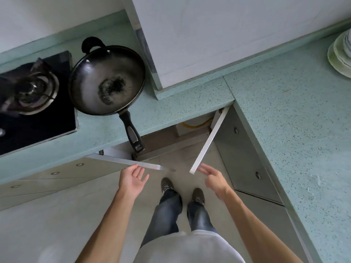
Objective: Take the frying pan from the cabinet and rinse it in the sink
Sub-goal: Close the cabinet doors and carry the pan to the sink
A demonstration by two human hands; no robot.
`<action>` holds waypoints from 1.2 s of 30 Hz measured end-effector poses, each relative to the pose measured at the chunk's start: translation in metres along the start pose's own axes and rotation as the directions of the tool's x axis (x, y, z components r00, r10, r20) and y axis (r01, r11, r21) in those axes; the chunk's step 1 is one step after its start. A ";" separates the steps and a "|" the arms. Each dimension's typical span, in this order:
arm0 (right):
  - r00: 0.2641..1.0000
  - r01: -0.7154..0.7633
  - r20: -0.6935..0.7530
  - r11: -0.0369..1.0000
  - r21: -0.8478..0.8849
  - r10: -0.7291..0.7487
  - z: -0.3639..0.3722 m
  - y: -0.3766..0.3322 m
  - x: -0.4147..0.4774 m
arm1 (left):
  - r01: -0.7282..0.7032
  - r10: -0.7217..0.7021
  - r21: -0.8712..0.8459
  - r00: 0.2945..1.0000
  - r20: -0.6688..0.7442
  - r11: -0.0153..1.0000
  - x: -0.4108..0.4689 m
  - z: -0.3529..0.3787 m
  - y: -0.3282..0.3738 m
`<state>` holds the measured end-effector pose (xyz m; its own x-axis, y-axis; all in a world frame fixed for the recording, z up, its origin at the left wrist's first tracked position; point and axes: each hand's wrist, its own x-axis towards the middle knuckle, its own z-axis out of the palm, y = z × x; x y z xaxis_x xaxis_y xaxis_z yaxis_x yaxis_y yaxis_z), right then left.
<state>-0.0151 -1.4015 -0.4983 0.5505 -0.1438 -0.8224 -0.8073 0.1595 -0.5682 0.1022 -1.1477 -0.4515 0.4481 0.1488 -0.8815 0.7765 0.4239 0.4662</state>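
Observation:
A black frying pan (107,80) sits on the green countertop (171,112) beside the stove, its handle (132,132) sticking out over the counter's front edge. Below it, both doors of the corner cabinet stand swung out: the left door (121,162) and the right door (210,141). My left hand (133,179) is open, fingers spread, touching the outer edge of the left door. My right hand (212,176) is open and blurred, just beside the free end of the right door. No sink is in view.
A black gas stove (32,103) with a burner lies at the left. Stacked white plates (341,54) stand at the far right of the counter. A yellow hose (197,126) shows inside the cabinet. My feet (182,188) stand on a tiled floor.

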 end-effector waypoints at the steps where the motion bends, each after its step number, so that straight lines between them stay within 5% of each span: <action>1: 1.000 0.011 0.018 1.000 0.006 -0.011 0.012 -0.011 0.004 | 0.016 -0.016 -0.038 1.000 0.004 0.999 0.001 -0.002 0.005; 10: 0.999 0.029 -0.036 0.988 0.152 -0.024 0.091 -0.081 0.045 | 0.137 -0.094 -0.233 0.978 0.188 0.963 0.025 0.027 0.033; 17: 0.998 0.049 -0.057 0.927 0.372 -0.029 0.119 -0.113 0.065 | 0.187 -0.115 -0.237 0.951 0.286 0.953 0.057 0.035 0.049; 26: 0.997 0.069 -0.051 0.905 0.420 -0.052 0.135 -0.140 0.080 | 0.217 -0.144 -0.227 0.944 0.298 0.949 0.079 0.049 0.072; 31: 0.999 0.028 0.023 0.969 0.247 -0.034 0.127 -0.152 0.075 | 0.148 -0.185 0.152 0.943 0.276 0.977 0.077 0.041 0.099; 36: 0.995 0.027 0.101 0.998 -0.061 -0.021 0.120 -0.181 0.049 | 0.138 -0.211 0.276 0.943 0.256 0.951 0.064 0.005 0.140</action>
<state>0.1831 -1.3203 -0.4391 0.5857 -0.0477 -0.8091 -0.8036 0.0961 -0.5873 0.2421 -1.0836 -0.4419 0.3724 -0.1774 -0.9110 0.9227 0.1767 0.3427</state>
